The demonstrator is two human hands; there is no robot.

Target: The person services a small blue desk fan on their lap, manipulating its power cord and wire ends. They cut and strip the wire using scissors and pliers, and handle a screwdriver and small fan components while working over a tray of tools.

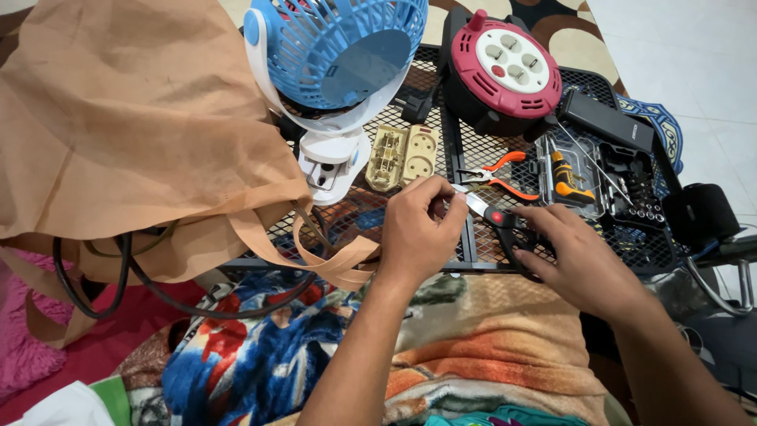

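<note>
A soft blanket with orange stripes and bright blue, red and white flowers (pixel 331 355) lies closest, spread under the person's arms. Past it is a black metal mesh table (pixel 473 158), full of tiny holes you can see through. The floor beyond is pale, shiny tile (pixel 694 55), with a brown and cream patterned rug (pixel 568 24) under the table.

The left hand (pixel 414 237) is curled up, and its thumb and fingers pinch something very small at the tip of the scissors; it is too tiny to tell what it is. The right hand (pixel 583 260) lies over the black handles of the scissors with shiny metal blades and a red dot at the joint (pixel 493 214), with its fingers bent around them. The scissors are at the front edge of the table, between the two hands, with the blades pointing at the left hand.

A big, crinkly brown cloth bag with long flat straps (pixel 134 118) slumps on the left. A thick black rubber cable (pixel 118 292) loops out from under it. Beside the bag stands a round blue and white plastic fan (pixel 339 55). Near its foot lies a cream plastic plug socket, opened in two halves (pixel 402 156). Behind is a round red and black cable reel with a white top (pixel 505 71). Small pliers with orange handles (pixel 497 173) lie just behind the scissors. On the right is an open black tool case with an orange and black screwdriver and small metal bits (pixel 607 177).
</note>
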